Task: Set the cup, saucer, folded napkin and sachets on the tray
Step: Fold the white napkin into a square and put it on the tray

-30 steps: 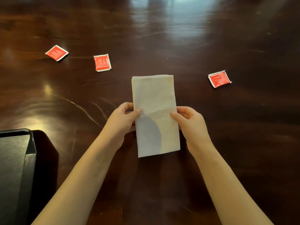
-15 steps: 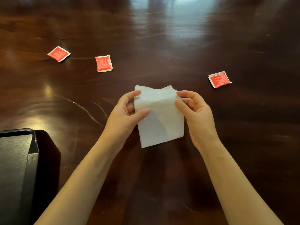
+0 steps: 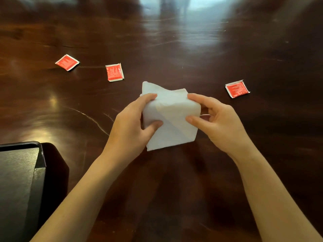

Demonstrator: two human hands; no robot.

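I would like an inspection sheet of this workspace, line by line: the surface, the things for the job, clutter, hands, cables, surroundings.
Surface: dark glossy wooden table, with fine scratches and light reflections.
Job's things: white napkin, partly folded, held between both hands; far-left sachet, middle sachet and right sachet, all red, flat on the table, apart from each other; black tray at the lower left, partly in view, nothing seen on it; cup and saucer not in view.
Clutter: nothing seen.
Hands: left hand pinches the napkin's left side; right hand pinches its right side.
Cables: nothing seen.
Surroundings: nothing seen beyond the table.
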